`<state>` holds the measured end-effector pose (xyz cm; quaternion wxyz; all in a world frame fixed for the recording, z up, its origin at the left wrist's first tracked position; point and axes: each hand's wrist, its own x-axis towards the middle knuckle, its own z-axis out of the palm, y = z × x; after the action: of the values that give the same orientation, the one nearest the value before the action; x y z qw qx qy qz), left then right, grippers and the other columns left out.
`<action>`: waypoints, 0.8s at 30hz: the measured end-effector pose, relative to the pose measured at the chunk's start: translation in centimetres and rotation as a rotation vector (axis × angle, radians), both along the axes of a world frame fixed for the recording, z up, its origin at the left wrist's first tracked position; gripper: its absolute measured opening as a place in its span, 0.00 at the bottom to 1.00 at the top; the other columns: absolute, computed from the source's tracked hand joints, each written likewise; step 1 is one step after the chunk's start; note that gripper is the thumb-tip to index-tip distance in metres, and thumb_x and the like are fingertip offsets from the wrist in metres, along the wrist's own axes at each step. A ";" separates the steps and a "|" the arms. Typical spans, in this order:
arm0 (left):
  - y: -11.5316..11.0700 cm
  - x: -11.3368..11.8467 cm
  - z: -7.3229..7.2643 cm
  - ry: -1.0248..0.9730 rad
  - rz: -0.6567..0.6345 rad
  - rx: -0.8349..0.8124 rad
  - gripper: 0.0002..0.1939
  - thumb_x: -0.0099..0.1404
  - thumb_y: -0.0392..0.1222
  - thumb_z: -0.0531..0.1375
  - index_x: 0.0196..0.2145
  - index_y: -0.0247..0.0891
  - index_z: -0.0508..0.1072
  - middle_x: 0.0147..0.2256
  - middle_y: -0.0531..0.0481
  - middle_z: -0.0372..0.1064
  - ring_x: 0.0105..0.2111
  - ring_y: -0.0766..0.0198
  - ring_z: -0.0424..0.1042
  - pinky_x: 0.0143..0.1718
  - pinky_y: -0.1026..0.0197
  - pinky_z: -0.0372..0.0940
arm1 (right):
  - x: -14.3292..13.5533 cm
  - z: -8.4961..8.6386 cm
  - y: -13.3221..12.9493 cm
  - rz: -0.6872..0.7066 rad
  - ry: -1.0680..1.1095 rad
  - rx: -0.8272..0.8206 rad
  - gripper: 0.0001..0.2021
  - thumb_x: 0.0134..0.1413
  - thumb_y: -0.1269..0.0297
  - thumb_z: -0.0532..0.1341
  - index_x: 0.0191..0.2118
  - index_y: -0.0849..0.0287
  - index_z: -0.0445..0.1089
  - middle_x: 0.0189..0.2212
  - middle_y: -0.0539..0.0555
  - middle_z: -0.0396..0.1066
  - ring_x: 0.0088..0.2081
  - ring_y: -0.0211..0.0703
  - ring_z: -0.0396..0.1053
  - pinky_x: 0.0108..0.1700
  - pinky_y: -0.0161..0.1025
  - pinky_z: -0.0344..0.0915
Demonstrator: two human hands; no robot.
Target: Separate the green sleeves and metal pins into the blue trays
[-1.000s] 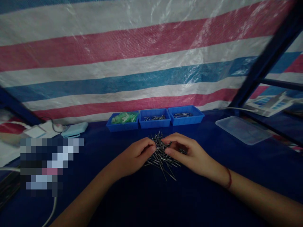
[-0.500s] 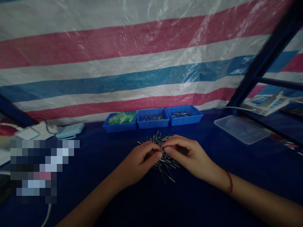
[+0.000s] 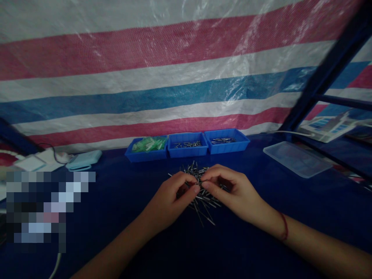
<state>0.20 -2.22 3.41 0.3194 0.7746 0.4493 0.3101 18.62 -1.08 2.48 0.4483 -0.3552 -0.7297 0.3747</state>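
Observation:
A heap of thin, dark and silvery metal rods [image 3: 207, 200] lies on the dark blue table in front of me. Over the heap, my left hand [image 3: 173, 197] is closed in a pinch, thumb against forefinger. My right hand [image 3: 232, 190] faces it, also pinching, with its fingertips almost meeting those of the left. Whatever small piece sits between the fingertips is too dark and small to name. Both hands hide part of the heap.
Behind the heap stand blue bins: one with green packets [image 3: 149, 144], a middle bin [image 3: 188, 152] and a right bin [image 3: 228, 147], both with metal rods. A clear plastic lid [image 3: 296, 159] lies right, a light-blue case [image 3: 84, 159] left.
The fingertips of both hands have shifted very slightly against each other, still pinching over the heap. The view has moved a little; the bins and rods stay put.

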 end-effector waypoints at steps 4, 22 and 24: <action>0.1 -0.1 -0.1 0.002 0.025 0.025 0.05 0.64 0.42 0.55 0.35 0.39 0.68 0.30 0.54 0.65 0.27 0.67 0.64 0.29 0.64 0.59 | 0.0 -0.1 0.0 -0.005 0.000 -0.003 0.05 0.53 0.64 0.60 0.35 0.58 0.70 0.30 0.52 0.68 0.29 0.37 0.66 0.28 0.36 0.62; -0.6 -0.2 0.2 0.048 0.040 0.279 0.03 0.65 0.40 0.55 0.35 0.40 0.65 0.35 0.52 0.62 0.30 0.68 0.65 0.31 0.65 0.62 | -0.1 -0.5 0.4 0.031 -0.045 0.017 0.04 0.55 0.65 0.58 0.36 0.56 0.70 0.33 0.52 0.68 0.33 0.38 0.67 0.31 0.36 0.64; -0.6 -0.2 0.2 0.054 0.045 0.263 0.03 0.65 0.41 0.55 0.35 0.39 0.65 0.35 0.51 0.63 0.30 0.68 0.65 0.31 0.64 0.61 | -0.1 -0.5 0.4 0.045 -0.065 0.029 0.05 0.56 0.65 0.58 0.37 0.56 0.70 0.34 0.52 0.68 0.34 0.39 0.67 0.32 0.37 0.65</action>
<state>0.05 -2.82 3.64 0.1959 0.8075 0.4304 0.3525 18.49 -0.68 1.97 0.4209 -0.3441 -0.7570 0.3625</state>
